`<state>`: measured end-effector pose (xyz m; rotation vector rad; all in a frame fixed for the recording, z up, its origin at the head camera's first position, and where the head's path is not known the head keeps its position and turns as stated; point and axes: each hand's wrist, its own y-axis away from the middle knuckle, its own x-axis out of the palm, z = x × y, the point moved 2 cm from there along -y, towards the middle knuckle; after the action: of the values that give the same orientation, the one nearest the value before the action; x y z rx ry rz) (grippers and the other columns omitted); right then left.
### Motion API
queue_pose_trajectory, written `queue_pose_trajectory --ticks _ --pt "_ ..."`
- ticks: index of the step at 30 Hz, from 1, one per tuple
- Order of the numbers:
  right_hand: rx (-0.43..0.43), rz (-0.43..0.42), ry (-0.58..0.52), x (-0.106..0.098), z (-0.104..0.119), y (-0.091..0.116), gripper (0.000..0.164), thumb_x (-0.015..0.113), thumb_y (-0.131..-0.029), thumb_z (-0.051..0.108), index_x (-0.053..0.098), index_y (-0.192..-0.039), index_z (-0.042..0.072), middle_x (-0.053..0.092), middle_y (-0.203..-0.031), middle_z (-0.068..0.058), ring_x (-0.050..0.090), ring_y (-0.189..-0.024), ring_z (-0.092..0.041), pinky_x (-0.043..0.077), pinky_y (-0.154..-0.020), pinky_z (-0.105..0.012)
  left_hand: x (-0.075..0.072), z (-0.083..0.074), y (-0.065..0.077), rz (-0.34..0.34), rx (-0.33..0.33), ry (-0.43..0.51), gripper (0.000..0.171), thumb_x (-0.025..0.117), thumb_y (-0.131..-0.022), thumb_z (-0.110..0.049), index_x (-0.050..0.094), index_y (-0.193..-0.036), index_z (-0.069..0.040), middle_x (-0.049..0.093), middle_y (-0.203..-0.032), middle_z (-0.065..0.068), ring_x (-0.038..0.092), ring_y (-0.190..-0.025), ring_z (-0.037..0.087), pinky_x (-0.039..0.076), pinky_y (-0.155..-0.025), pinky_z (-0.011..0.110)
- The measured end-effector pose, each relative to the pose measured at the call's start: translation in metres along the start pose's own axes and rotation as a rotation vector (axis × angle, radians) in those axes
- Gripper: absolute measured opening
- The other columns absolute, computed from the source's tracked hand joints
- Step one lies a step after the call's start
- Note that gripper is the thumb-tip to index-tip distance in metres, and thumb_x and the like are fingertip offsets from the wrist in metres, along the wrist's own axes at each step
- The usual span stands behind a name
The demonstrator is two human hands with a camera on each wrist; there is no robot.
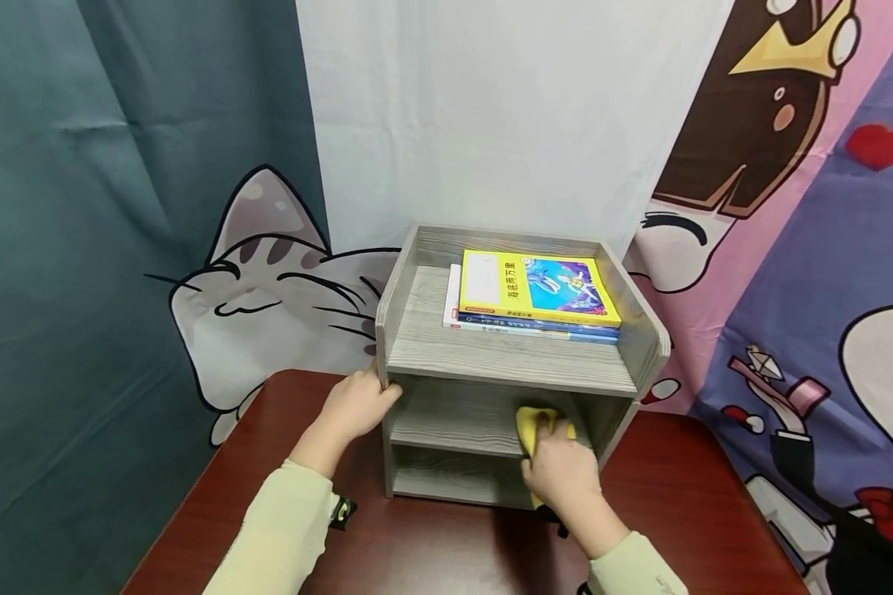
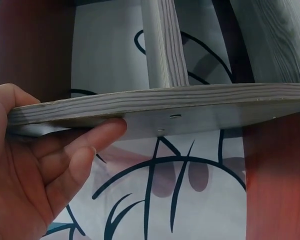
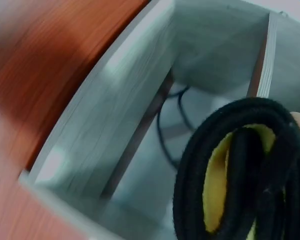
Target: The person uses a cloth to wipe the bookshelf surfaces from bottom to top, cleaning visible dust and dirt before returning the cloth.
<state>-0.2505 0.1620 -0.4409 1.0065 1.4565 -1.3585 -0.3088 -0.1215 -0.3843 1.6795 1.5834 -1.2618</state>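
A small grey wood-grain shelf unit [image 1: 502, 372] stands on a table. My left hand [image 1: 355, 406] grips the front edge of its left side panel; in the left wrist view the panel [image 2: 140, 102] lies between the thumb and the fingers of that hand [image 2: 35, 175]. Inside the middle compartment, toward the right side, my right hand [image 1: 561, 469] holds a yellow cloth [image 1: 532, 423] against the shelf. The right wrist view shows the cloth [image 3: 217, 190] folded over, with a black face and a yellow face. Most of the right fingers are hidden there.
Several books [image 1: 539, 289] lie stacked on the unit's top, a yellow-covered one uppermost. The red-brown table [image 1: 432, 554] extends to both sides of the unit. Behind hang a plain white curtain [image 1: 506, 116] and printed cartoon cloths [image 1: 268, 297].
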Motion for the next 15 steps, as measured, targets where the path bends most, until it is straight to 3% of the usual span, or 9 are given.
queue_pose_trajectory --ticks 6,15 --pt "0.021 -0.016 0.012 0.000 -0.025 0.007 0.063 0.069 -0.069 0.032 0.052 -0.115 -0.008 0.049 -0.092 -0.025 0.052 -0.050 -0.031 0.044 -0.042 -0.046 0.002 0.002 0.000 0.006 0.001 0.006 0.032 0.051 -0.086 -0.027 0.055 -0.106 -0.003 0.060 -0.074 0.012 0.050 -0.059 0.023 0.042 -0.056 0.042" --pt "0.032 -0.024 -0.012 0.002 -0.010 0.002 0.068 0.068 -0.068 0.030 0.051 -0.121 -0.009 0.049 -0.100 -0.031 0.051 -0.050 -0.030 0.044 -0.042 -0.044 0.002 0.001 -0.002 -0.017 0.020 0.009 0.025 0.051 -0.085 -0.027 0.056 -0.095 -0.004 0.059 -0.071 0.011 0.050 -0.059 0.023 0.043 -0.057 0.043"
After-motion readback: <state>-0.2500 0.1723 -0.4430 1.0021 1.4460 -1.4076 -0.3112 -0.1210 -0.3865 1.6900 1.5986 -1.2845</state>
